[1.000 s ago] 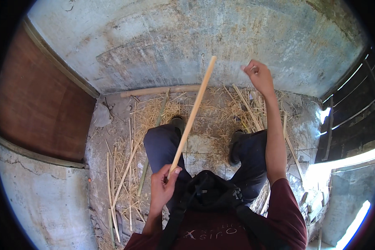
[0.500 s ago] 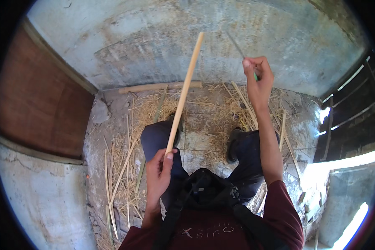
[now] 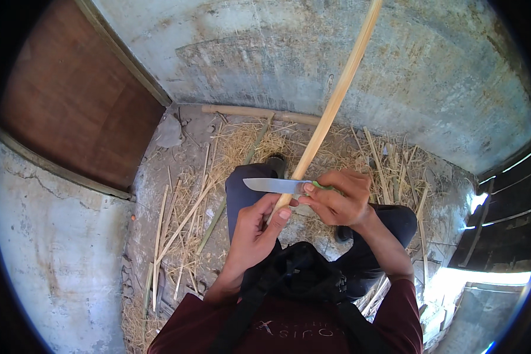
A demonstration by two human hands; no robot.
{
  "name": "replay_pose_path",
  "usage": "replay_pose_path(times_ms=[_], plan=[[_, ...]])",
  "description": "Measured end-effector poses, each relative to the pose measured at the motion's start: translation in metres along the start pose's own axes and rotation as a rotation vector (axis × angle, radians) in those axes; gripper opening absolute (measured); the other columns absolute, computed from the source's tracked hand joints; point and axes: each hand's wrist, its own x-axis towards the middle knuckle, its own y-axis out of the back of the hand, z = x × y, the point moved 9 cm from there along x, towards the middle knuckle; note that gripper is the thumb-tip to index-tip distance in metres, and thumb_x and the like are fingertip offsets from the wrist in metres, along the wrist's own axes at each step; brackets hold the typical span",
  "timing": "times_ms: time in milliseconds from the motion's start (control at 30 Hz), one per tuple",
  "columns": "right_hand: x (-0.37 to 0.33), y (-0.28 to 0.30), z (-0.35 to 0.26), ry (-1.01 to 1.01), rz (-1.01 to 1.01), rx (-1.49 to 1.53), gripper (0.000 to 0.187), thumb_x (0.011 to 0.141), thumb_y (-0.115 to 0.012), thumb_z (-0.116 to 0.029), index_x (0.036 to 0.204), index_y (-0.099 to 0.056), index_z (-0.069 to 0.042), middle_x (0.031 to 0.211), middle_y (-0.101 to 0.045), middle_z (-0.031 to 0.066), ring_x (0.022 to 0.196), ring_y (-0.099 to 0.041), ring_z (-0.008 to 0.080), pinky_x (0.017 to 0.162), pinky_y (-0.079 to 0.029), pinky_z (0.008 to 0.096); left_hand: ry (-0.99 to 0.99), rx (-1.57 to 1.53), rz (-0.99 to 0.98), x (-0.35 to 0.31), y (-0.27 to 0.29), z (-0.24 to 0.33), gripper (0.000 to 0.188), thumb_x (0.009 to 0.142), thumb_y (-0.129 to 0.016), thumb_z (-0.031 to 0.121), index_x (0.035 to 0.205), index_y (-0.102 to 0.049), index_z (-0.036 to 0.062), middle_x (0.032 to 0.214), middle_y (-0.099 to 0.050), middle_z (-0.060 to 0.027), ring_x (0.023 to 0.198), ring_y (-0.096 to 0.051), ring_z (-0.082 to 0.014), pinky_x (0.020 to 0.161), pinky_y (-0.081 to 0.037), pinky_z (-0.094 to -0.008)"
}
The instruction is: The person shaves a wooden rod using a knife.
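A long pale wooden stick (image 3: 338, 100) slants from my lap up toward the far wall, and its upper end runs to the top edge of the view. My left hand (image 3: 258, 229) is closed round its lower end, thumb on top. In my right hand (image 3: 343, 197) is a knife (image 3: 271, 186) with a green handle, mostly hidden by the fingers. The blade lies across the stick just above my left hand, its tip pointing left. Blade and stick appear to touch.
Straw-like shavings (image 3: 242, 144) and several loose strips (image 3: 159, 230) cover the floor round my legs. A thick pole (image 3: 230, 110) lies along the foot of the stained wall (image 3: 248, 65). To the left is a brown panel (image 3: 82, 100); dark slats (image 3: 501, 218) stand at the right.
My right hand has come down and left, bringing the knife from apart in the air onto the stick. The stick's near end has shifted right, and the view has turned a little.
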Motion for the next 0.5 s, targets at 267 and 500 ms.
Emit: replay_pose_path(times_ms=[267, 500], plan=[[-0.003, -0.010, -0.011, 0.024, -0.014, 0.079, 0.035, 0.077, -0.097, -0.027, 0.106, -0.081, -0.015, 0.079, -0.066, 0.0004, 0.056, -0.063, 0.0142, 0.048, -0.047, 0.0282, -0.110, -0.005, -0.126, 0.001, -0.005, -0.006, 0.044, 0.112, -0.065, 0.040, 0.120, -0.065, -0.0028, 0.076, -0.057, 0.0037, 0.058, -0.047, -0.0019, 0.051, -0.036, -0.0214], [-0.004, -0.007, -0.005, -0.005, 0.022, 0.074, 0.034, 0.077, -0.097, -0.026, 0.104, -0.081, -0.014, 0.078, -0.066, 0.0005, 0.056, -0.063, 0.0147, 0.048, -0.047, 0.0285, 0.006, -0.116, -0.064, -0.001, -0.003, 0.000, 0.026, 0.112, -0.067, 0.020, 0.127, -0.071, -0.0009, 0.086, -0.062, 0.0083, 0.074, -0.044, -0.0013, 0.062, -0.033, -0.0234]])
